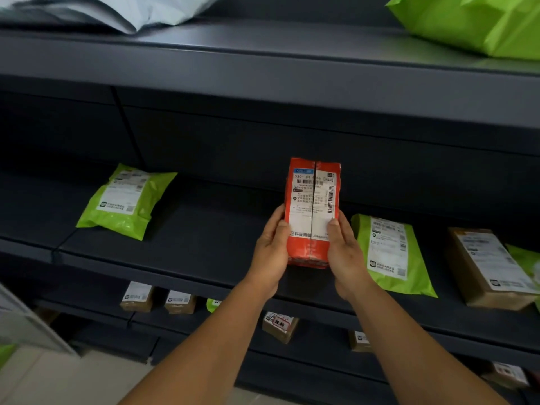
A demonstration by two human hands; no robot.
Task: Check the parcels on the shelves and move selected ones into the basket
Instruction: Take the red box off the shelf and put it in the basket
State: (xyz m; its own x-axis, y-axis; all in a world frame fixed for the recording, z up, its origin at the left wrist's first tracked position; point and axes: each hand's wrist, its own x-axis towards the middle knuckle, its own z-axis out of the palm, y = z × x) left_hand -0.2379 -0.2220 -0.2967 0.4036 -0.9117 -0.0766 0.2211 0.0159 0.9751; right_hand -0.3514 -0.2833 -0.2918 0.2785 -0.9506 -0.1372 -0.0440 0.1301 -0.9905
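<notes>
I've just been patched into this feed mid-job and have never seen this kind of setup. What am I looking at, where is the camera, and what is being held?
There is no machine: a person works with bare hands, and the single camera sits on their head, looking forward and down. The left hand and right hand hold a red parcel upright between them, label facing the camera, above the middle dark shelf. On that shelf lie a green parcel at left, another green parcel at right and a brown box. Small boxes sit on lower shelves. No basket is in view.
</notes>
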